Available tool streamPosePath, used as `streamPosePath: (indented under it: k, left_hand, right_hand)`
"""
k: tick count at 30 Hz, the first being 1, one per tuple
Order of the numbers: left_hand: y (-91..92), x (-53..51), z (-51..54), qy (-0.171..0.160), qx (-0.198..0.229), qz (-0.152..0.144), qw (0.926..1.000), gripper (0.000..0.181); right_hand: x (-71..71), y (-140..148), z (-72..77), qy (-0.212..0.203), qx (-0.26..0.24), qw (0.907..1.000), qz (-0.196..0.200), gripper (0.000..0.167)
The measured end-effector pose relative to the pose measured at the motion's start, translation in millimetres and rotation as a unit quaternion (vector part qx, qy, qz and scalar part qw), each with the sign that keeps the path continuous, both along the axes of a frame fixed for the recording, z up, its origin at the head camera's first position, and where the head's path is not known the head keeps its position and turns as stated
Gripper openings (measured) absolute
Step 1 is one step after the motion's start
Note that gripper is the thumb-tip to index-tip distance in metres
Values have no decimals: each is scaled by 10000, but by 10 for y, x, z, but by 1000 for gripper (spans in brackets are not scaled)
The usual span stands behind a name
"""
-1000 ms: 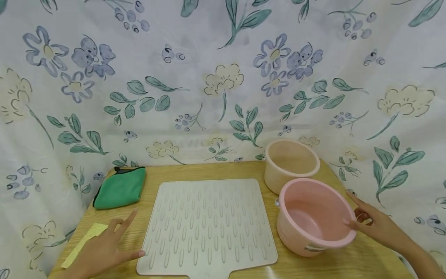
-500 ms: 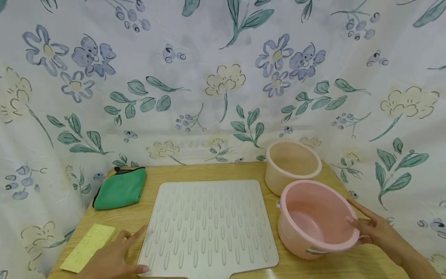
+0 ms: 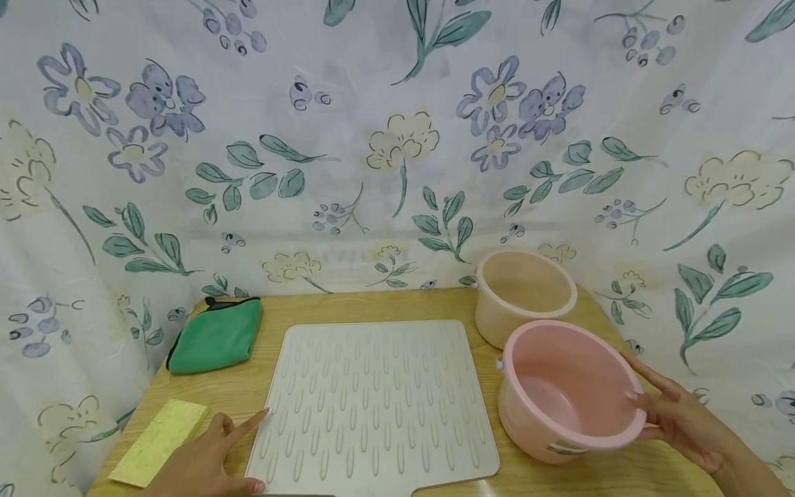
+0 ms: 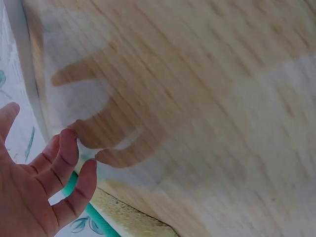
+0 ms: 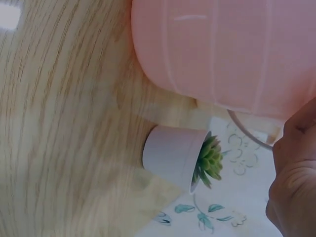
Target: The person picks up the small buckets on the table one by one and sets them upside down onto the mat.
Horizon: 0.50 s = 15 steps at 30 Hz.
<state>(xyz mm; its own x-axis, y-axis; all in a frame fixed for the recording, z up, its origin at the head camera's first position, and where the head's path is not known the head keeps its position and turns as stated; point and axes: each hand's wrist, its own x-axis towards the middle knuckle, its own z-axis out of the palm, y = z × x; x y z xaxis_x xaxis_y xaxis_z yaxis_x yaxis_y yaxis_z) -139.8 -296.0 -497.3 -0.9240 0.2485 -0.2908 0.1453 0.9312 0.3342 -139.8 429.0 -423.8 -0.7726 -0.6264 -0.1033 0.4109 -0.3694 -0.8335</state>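
A white ribbed board (image 3: 373, 400) lies flat on the wooden table. At its left edge is my left hand (image 3: 201, 459), index finger and thumb spread, their tips at the board's edge; whether they touch it I cannot tell. In the left wrist view that hand (image 4: 47, 180) has loosely bent fingers and holds nothing. On the right my right hand (image 3: 692, 424) grips the rim of an upright, empty pink bucket (image 3: 534, 421), thumb at the inner side and fingers outside. The right wrist view shows this hand (image 5: 296, 173) beside the bucket's wall (image 5: 222, 49).
A beige bucket (image 3: 497, 314) stands behind the pink one. On the left are a green pouch (image 3: 217, 335) and a yellow sponge (image 3: 161, 442). The right wrist view shows a small white pot (image 5: 173, 155) with a green plant. A floral cloth (image 3: 348, 172) hangs behind the table.
My left hand has moved right and down, from over the sponge to the board's left edge, uncovering more of the sponge. My right hand has settled more closely round the pink bucket's rim.
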Motion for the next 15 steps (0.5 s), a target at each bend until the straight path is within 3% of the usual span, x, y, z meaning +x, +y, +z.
streamPosePath:
  k: [3,6,11,15]
  left_hand:
    - [-7,20,-27,157,31,13,9999,96]
    - [-14,32,-47,336,60,13,9994,96]
    - [-30,54,-58,442,42,-3,9990,99]
    - [-25,57,-72,755,67,-117,9971,101]
  right_hand:
    - [-1,2,-45,-138,-652,9975,240,72]
    - [14,-7,-105,-136,-947,9951,235,74]
    - [51,-38,-191,39,-1211,9924,221,77]
    - [94,-53,-219,106,-881,9959,-176,76]
